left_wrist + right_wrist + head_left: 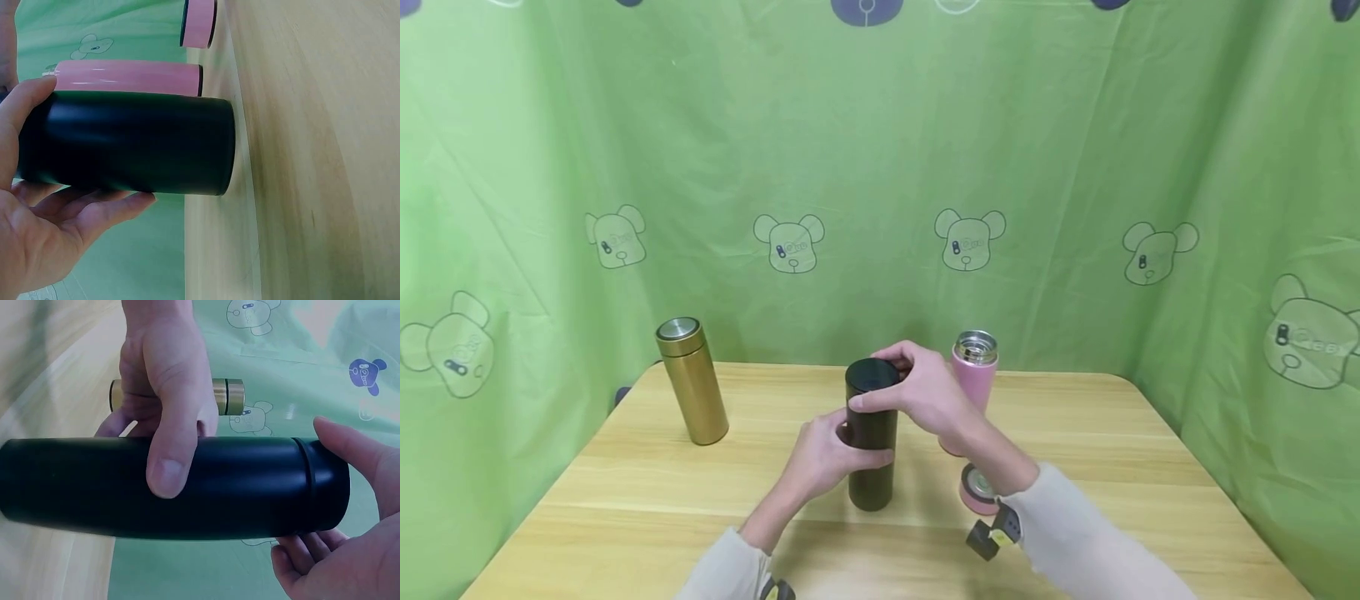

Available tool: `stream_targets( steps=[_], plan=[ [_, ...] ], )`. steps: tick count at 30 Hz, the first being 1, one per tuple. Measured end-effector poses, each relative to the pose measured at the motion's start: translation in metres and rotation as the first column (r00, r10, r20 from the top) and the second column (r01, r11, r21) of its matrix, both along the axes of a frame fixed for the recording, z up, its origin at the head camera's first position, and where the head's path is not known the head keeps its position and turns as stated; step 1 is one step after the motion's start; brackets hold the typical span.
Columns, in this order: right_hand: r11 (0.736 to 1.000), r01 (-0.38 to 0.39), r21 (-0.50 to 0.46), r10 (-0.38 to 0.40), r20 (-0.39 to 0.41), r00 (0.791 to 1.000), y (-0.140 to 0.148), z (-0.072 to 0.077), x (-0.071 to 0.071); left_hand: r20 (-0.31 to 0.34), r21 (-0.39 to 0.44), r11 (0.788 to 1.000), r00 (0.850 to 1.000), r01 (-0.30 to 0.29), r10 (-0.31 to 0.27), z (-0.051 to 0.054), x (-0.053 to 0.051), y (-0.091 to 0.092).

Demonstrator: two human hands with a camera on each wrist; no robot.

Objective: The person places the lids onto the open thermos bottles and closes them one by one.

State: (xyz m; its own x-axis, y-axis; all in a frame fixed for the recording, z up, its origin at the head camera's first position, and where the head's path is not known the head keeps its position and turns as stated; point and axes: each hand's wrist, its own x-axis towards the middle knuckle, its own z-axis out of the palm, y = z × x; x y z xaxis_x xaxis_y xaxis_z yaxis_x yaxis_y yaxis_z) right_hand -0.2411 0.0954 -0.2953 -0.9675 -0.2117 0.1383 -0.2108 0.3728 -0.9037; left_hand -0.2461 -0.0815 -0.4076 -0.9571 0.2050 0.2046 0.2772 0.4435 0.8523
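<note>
A black thermos bottle stands about upright in the middle of the head view. My left hand grips its body, thumb on the near side and fingers around the back. Higher up, my right hand holds the black lid between thumb and fingers. In the right wrist view a thin seam separates lid and body, so the lid sits on the bottle. Whether the base touches the table cannot be told. Behind my right hand is a pink thermos bottle with its steel mouth uncovered.
The pink lid lies on the wooden table, below the right forearm. A gold thermos bottle, lid on, stands at the back left. Green curtain with bear-head prints hangs behind and on both sides.
</note>
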Motion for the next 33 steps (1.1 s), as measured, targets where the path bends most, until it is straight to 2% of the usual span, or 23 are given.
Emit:
stream_targets(
  steps=[10,16,22,28,31,33],
  plan=[
    [0.999,-0.028,0.032,0.029,-0.031,0.999,0.004,-0.003,0.001,0.028,-0.013,0.999,0.998,0.049,-0.048,0.001,-0.001,-0.001],
    [0.996,-0.076,0.039,0.079,-0.075,0.994,0.006,-0.006,0.001,0.015,-0.040,0.997,0.998,0.060,-0.060,0.000,-0.002,-0.003],
    [0.995,-0.088,0.056,0.093,-0.093,0.991,0.007,-0.006,0.003,-0.014,-0.063,0.997,0.999,0.050,-0.051,0.000,0.000,-0.003],
    [0.992,-0.081,0.092,0.088,-0.071,0.994,0.011,-0.006,0.005,-0.046,-0.057,0.997,0.998,0.048,-0.050,0.000,-0.001,-0.003],
    [0.987,-0.057,0.148,0.065,-0.048,0.997,0.016,-0.009,0.005,-0.062,-0.048,0.999,0.998,0.020,-0.023,-0.001,-0.003,-0.007],
    [0.984,-0.046,0.172,0.052,-0.033,0.998,0.021,-0.012,0.005,-0.066,-0.044,0.999,0.998,-0.019,0.016,-0.001,-0.006,-0.013]
  ],
)
